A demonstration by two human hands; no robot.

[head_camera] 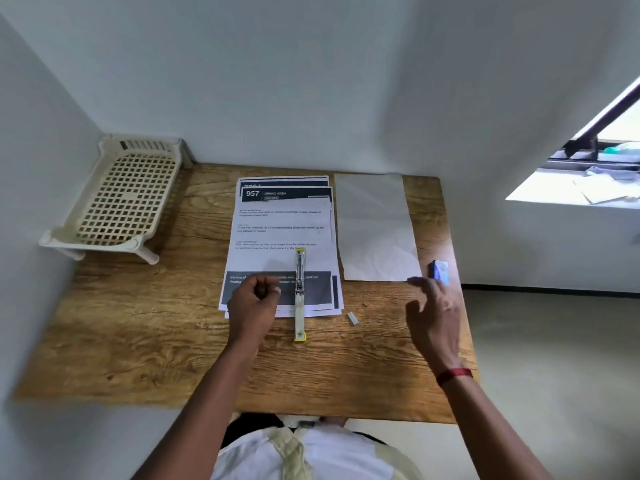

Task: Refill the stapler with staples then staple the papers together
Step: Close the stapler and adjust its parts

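stapler (pixel 300 292) lies swung open flat, half on the printed papers (pixel 282 237), half on the worktop (pixel 156 323), presumably for loading. left hand (pixel 254 296) curled beside it, nothing visible inside. right hand (pixel 434 313) spread, empty, near staple box (pixel 440 271). loose staple strip (pixel 352 318) between.

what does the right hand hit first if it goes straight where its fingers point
Likely the small blue box, just past the right hand; the blank sheet lies beside its fingertips, height unclear.

A cream rack (pixel 124 199) (perforated top) stands at the wooden table's (pixel 138 341) far-left corner.
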